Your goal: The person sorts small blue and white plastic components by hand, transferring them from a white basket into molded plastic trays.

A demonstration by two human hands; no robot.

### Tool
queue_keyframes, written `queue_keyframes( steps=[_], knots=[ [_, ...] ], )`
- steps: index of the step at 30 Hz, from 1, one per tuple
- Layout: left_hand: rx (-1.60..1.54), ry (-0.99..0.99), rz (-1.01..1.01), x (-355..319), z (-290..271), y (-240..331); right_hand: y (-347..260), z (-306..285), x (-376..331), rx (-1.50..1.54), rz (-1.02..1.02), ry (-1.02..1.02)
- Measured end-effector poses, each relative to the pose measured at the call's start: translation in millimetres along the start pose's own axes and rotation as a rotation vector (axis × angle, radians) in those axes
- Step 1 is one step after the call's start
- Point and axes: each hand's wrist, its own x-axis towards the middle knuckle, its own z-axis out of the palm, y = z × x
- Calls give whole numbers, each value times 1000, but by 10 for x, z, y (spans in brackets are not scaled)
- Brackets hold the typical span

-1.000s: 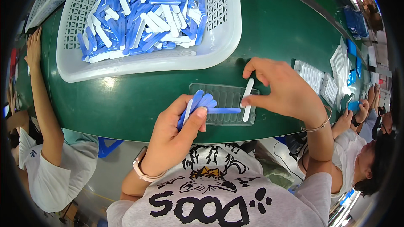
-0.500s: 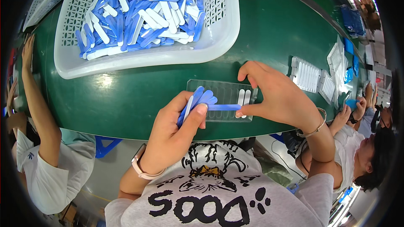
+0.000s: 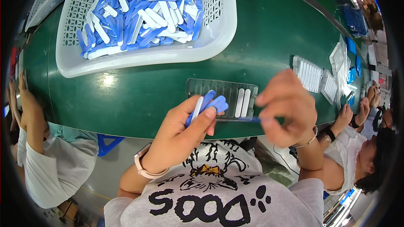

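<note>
My left hand (image 3: 191, 122) is closed around a small fanned bunch of flat, round-ended nail files (image 3: 219, 104), blue on one face and white on the other. It hovers over the near left part of a clear plastic tray (image 3: 195, 85) with narrow parallel slots. Two white-faced files (image 3: 243, 103) lie side by side in slots toward the tray's right end. My right hand (image 3: 288, 111), smeared by motion, is just right of the tray. Its fingers are pinched on one blue file (image 3: 253, 120), which is also blurred. My left fingers hide part of the tray.
A white perforated basket (image 3: 147, 63) heaped with loose blue and white files stands beyond my left hand. Filled clear trays (image 3: 308, 74) lie at the right on the green table (image 3: 126, 101). Other people sit on both sides, a co-worker's hands (image 3: 349, 115) at right.
My right hand has pulled back to the right and nearer, taking a blue file away from the bunch. My left hand has shifted slightly right. The two white-faced files now show more fully.
</note>
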Motion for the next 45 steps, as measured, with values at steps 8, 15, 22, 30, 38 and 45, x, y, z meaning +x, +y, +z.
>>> queue_keyframes(
  steps=[8, 15, 22, 30, 38, 45],
  knots=[
    [90, 126, 99, -1, 43, -35, 104, 195, -83, -203, 393, -68],
    [92, 132, 81, 0, 11, -55, 13, 308, -120, -402, 525, -3],
    [215, 134, 130, 36, 74, -94, -66, 315, -85, -161, 438, 13],
    [66, 132, 106, 36, 15, -81, -60, 357, -99, -10, 567, 252],
    [79, 190, 188, 55, 12, -119, -220, 460, -278, -772, 53, 52],
    [94, 201, 123, 33, 5, -70, -352, 654, -417, -764, 127, -77]
  ],
)
